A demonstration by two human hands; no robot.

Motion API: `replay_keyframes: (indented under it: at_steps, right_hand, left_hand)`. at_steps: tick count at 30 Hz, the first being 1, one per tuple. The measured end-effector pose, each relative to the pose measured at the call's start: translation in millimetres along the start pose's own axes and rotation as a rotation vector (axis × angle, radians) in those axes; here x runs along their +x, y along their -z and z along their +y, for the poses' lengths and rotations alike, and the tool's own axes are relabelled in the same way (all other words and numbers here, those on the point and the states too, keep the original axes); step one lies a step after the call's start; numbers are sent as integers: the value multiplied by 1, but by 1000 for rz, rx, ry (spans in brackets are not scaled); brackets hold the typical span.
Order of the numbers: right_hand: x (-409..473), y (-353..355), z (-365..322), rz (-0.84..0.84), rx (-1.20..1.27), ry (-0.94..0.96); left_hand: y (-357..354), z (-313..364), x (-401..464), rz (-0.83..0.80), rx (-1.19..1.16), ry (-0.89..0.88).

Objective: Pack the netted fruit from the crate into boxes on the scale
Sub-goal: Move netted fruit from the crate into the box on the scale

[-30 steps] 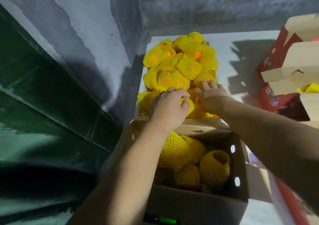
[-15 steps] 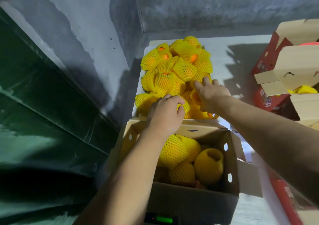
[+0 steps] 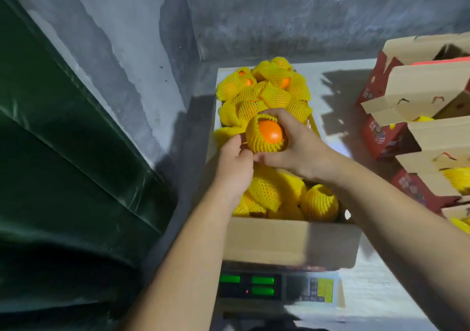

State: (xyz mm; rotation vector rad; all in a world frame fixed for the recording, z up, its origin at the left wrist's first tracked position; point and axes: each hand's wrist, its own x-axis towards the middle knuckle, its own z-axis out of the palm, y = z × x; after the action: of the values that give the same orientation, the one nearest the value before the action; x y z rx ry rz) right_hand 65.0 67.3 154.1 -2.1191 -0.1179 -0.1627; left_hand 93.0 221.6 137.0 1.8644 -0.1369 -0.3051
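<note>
1. Our right hand (image 3: 292, 150) grips a netted orange (image 3: 267, 136); our left hand (image 3: 235, 164) pinches its net.
2. It hangs above the cardboard box (image 3: 290, 241), crate pile (image 3: 264, 94) beyond.
3. We judge the loose net may slip off, dropping the fruit.

We reach forward with both bare forearms, which converge toward the middle of the view. Our right hand (image 3: 295, 145) is curled around an orange in its yellow net (image 3: 267, 136), fingers over the top and thumb beneath. Our left hand (image 3: 235, 164) sits just beside it, fingertips pinching the net's lower left edge, knuckles touching the right thumb.
</note>
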Motion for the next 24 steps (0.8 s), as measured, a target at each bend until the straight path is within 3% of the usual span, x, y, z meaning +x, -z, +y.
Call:
replay_keyframes:
  at_steps: [3,6,10,24]
  right_hand:
    - [-14,-17,-8,-28,-88,-30]
    - [-25,-30,-9,-14,-276,-106]
    - [-47,-56,-13,-153,-573,-270]
    - [-88,-96,-47,-63,-580,-192]
  left_hand:
    - [21,-12,-24,-80,-31,20]
    - [44,-22,-44,-100,137,-72]
    - [71,-36,-65,-12,413,-182]
    - [98,-49,-100,-95,535,-265]
